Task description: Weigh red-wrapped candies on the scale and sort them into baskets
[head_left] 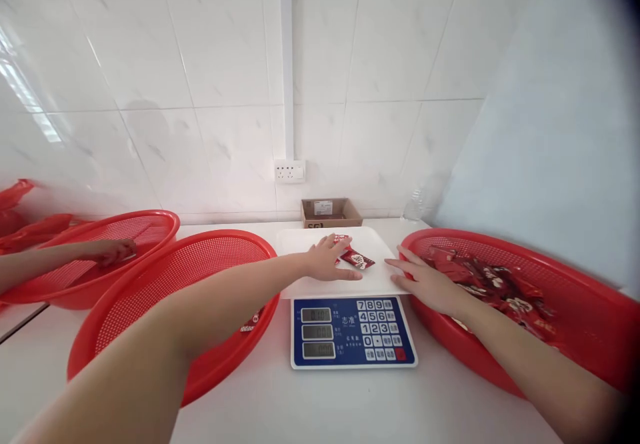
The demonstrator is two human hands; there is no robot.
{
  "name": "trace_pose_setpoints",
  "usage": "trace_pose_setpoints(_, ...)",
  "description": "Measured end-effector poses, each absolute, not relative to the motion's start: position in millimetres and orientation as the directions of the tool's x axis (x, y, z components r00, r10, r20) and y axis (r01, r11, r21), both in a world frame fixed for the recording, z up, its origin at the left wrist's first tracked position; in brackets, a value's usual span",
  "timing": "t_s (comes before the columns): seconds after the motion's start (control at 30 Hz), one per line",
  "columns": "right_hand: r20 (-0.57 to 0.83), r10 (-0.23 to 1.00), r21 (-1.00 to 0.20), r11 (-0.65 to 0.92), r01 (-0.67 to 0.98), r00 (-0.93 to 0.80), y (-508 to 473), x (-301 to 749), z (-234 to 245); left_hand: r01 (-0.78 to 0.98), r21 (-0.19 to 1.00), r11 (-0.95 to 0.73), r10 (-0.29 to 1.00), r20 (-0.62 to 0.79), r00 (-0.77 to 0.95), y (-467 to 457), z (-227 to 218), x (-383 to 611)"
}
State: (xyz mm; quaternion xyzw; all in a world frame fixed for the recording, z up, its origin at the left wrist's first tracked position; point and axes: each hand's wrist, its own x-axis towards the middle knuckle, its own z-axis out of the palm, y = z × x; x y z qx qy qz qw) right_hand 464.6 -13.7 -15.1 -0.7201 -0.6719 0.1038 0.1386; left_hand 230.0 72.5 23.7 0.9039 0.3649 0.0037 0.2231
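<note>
Currently, red packets (361, 259) lie on the scale pan (300, 285) under and beside left hand (327, 259), grip spread, nothing clasped; right hand (433, 287) splayed empty by the right basket (463, 354).

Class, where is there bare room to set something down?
Free: the white tabletop before the blue scale panel, between the left-centre red plastic basket and the right red plastic basket. Crowded: the white scale tray, holding red printed packets by the left hand, and the right basket, with more packets inside and the right hand at its rim.
</note>
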Motion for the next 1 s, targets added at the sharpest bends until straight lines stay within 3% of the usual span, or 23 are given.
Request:
trace_pose_setpoints(0.13,0.019,0.998,-0.359,-0.052,0.932,0.063,-15,462,-11,0.677,0.344,-0.65,0.687,-0.114,0.717,77,9,265)
trace_pose_setpoints(0.3,-0.009,0.998,-0.372,-0.063,0.926,0.065,-16,460,-7,0.666,0.165,-0.728,0.685,0.115,0.72,81,-5,280)
trace_pose_setpoints(0.47,-0.019,0.998,-0.384,-0.055,0.922,0.052,-17,459,-5,0.674,0.154,-0.723,0.691,0.157,0.705,93,-4,283)
trace_pose_setpoints(0.73,-0.002,0.998,-0.38,-0.057,0.923,0.061,-15,465,-12,0.633,0.31,-0.71,0.704,0.356,0.615,86,39,239)
trace_pose_setpoints(0.8,0.027,0.998,-0.372,-0.047,0.927,0.061,-13,468,-16,0.612,0.397,-0.684,0.729,0.418,0.542,76,52,206)
trace_pose_setpoints(0.9,0.072,0.996,-0.358,-0.028,0.933,0.057,-10,471,-21,0.523,0.62,-0.585,0.809,0.489,0.326,61,56,147)
trace_pose_setpoints(1.0,0.06,0.996,-0.345,-0.036,0.938,0.06,-7,473,-26,0.576,0.648,-0.498,0.861,0.451,0.236,50,35,93)
